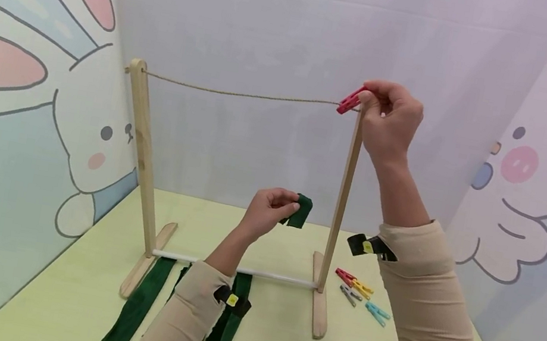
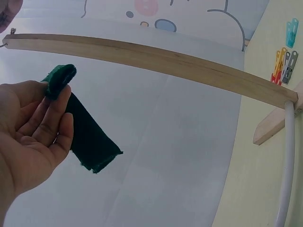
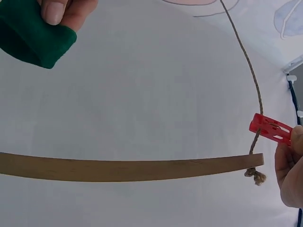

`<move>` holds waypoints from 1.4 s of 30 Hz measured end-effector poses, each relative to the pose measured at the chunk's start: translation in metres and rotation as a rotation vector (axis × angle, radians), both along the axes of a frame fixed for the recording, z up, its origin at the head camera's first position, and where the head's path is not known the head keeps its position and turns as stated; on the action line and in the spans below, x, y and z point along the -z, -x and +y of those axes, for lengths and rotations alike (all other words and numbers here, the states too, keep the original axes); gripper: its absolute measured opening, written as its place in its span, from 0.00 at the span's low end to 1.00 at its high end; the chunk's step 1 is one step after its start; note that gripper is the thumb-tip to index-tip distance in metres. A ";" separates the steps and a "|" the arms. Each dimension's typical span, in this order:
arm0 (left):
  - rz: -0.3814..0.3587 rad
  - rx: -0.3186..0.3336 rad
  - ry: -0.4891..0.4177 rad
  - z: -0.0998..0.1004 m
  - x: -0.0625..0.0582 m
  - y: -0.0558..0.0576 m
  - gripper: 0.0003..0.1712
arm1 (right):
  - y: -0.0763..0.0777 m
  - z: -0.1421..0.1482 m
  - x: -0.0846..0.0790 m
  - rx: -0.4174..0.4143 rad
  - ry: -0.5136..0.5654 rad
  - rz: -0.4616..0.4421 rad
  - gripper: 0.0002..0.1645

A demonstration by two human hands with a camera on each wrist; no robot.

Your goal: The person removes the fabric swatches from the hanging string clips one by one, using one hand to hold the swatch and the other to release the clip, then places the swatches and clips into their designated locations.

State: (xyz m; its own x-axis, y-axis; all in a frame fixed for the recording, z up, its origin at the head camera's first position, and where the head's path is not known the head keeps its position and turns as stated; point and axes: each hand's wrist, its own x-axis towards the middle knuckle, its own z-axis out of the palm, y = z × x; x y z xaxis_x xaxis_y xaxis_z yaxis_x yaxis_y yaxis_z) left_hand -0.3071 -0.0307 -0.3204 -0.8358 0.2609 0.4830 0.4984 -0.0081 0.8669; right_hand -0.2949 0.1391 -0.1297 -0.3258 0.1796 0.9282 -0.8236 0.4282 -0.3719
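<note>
Between the thumb and fingers of my left hand (image 1: 266, 214) a folded dark green cloth strip (image 1: 303, 212) is pinched; its lower end hangs free in the left wrist view. This hand is below the rope, apart from it. My right hand (image 1: 393, 118) pinches a red clothespin (image 1: 351, 100) at the rope's right end, beside the post top. In the right wrist view the clothespin (image 3: 270, 127) sits across the rope (image 3: 250, 66), close to the knot at the post; whether its jaws clamp the rope I cannot tell.
A wooden rack with a left post (image 1: 142, 142), a right post (image 1: 342, 206) and a white bottom bar (image 1: 277, 278) stands on the pale yellow table (image 1: 68, 293). Several clothespins (image 1: 357, 284) lie right of it. Green strips (image 1: 139, 305) lie in front, partly behind my left sleeve.
</note>
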 end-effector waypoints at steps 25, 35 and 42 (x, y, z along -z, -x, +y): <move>-0.071 0.007 0.050 -0.017 -0.020 -0.048 0.12 | -0.018 0.027 0.013 0.041 0.031 -0.079 0.12; -0.185 0.019 0.014 -0.020 -0.002 -0.053 0.14 | -0.032 0.044 0.041 -0.010 0.035 -0.159 0.15; -0.271 -0.015 -0.059 -0.024 0.020 -0.059 0.13 | -0.042 0.056 0.073 -0.044 0.029 -0.222 0.16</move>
State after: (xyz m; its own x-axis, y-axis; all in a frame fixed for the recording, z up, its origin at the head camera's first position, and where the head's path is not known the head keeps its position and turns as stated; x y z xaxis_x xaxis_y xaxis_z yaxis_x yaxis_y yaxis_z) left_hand -0.2476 -0.0545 -0.3401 -0.9401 0.2257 0.2553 0.2490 -0.0567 0.9668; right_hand -0.2529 0.1955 -0.2030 -0.5294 0.1861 0.8277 -0.7381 0.3799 -0.5575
